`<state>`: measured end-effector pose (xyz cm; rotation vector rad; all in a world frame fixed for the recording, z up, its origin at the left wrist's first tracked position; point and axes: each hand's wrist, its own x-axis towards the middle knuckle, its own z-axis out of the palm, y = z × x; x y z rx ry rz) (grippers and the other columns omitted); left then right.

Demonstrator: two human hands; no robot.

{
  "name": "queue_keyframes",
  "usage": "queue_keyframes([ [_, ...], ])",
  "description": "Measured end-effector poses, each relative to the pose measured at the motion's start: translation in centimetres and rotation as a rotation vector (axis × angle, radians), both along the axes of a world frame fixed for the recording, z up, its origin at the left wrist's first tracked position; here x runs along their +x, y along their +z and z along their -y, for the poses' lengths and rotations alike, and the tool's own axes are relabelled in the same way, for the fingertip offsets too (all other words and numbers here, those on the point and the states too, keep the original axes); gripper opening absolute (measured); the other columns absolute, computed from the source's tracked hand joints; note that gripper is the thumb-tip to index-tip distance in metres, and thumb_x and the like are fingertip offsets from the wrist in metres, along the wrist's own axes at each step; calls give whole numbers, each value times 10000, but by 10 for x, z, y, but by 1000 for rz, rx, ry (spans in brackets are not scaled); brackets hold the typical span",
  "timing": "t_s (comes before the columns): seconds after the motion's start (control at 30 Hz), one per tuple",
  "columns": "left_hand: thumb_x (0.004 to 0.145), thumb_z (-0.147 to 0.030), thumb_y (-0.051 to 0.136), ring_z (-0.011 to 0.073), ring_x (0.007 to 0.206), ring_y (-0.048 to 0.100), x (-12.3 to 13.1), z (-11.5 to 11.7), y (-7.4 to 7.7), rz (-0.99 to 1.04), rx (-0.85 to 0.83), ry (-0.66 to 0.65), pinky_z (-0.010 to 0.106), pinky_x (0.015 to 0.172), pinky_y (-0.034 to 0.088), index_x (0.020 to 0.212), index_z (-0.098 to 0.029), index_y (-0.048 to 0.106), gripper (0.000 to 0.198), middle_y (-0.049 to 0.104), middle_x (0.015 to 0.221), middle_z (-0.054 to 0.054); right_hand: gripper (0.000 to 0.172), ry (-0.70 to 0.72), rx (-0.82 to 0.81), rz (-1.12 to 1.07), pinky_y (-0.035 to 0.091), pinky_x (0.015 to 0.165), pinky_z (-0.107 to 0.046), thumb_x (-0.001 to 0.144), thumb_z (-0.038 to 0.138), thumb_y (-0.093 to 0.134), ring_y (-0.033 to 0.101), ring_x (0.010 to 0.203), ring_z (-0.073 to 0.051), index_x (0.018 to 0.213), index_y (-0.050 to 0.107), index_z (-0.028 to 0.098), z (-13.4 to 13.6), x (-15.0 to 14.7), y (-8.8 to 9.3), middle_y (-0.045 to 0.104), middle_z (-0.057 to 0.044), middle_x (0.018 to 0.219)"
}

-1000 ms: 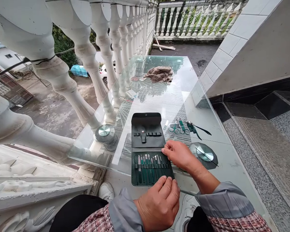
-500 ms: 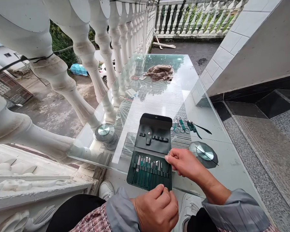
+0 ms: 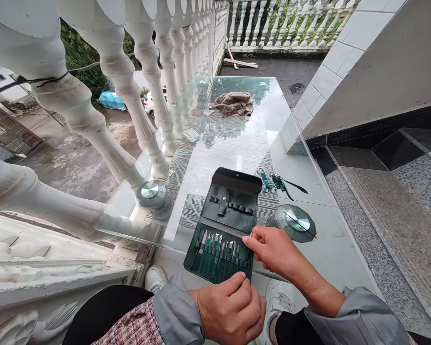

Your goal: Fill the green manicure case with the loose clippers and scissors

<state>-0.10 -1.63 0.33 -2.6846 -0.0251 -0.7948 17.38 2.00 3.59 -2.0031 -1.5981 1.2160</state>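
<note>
Right hand: narrow pinch, thumb and forefinger closed on a thin metal piece at the top of the row of small tools. Left hand: curled at the lower edge of the open leather case, fingertips hidden; cannot tell whether it holds anything. Case lies flat on the glass table, black flap panel away from the person, green tool panel nearest, its lower end around the table's near edge.

Fine fingertip pinch looks right here, since the tools sit close together in their loops. Open glass beyond the case, up toward a crumpled cloth. Clippers lie just right of the flap. A round metal fitting sits close by the right hand, limiting room there.
</note>
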Motion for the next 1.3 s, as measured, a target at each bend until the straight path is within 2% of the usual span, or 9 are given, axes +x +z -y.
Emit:
queue_keyframes([
  [0.5,840,-157,434,236,886,629,-5,-8,-3,14,-67,115,394,798,534,911,-46,644,248,652,973,173,240,-135,-137,-280,374,330,-193,778,357,476,460,345,-76,605,478,191,0,5,0,517,44,473],
  [0.63,839,-149,440,240,884,633,-5,-7,-4,14,-77,107,395,799,536,881,-52,649,234,657,965,168,250,-88,-171,-230,355,312,-195,777,343,471,452,326,-79,582,473,188,-2,6,0,514,42,460],
  [0.8,853,-158,442,257,1001,604,-9,-5,-5,27,-65,126,430,924,486,936,-60,646,241,655,1011,156,307,-27,-125,-77,345,358,-211,802,366,452,473,354,-90,546,429,200,-1,3,0,530,27,480],
  [0.87,865,-165,446,254,1019,597,-11,-5,-5,-1,-65,152,437,939,476,991,-64,632,247,646,1047,155,350,41,21,87,350,422,-227,822,388,456,482,400,-96,529,422,199,2,5,-2,534,17,488],
  [0.93,875,-166,447,250,1011,601,-14,-6,-5,-37,-65,172,430,923,485,1029,-57,615,252,633,1079,169,337,108,290,273,355,495,-246,836,379,477,492,476,-110,553,462,197,6,9,-4,547,8,522],
  [1.03,881,-155,445,248,985,613,-16,-7,-3,-63,-66,167,404,880,507,1034,-37,607,252,628,1080,187,190,263,732,435,373,594,-260,867,220,450,532,657,-141,729,576,189,9,19,-8,612,-25,695],
  [1.1,876,-142,443,246,959,622,-18,-9,-1,-48,-75,162,389,857,517,1007,-34,618,243,638,1052,182,236,457,937,481,387,655,-264,870,99,391,534,785,-157,827,608,180,8,25,-9,639,-54,852],
  [1.2,869,-125,442,236,926,631,-18,-10,0,-8,-93,161,372,846,524,962,-39,634,230,652,1009,166,266,685,1102,545,394,707,-282,875,63,376,506,870,-173,812,614,164,2,29,-6,635,-74,979],
  [1.3,866,-123,447,226,911,633,-19,-11,0,14,-100,158,362,850,525,942,-48,641,222,657,987,151,246,796,1168,600,388,706,-298,882,89,403,495,864,-178,745,596,157,-5,29,-2,628,-77,947],
])
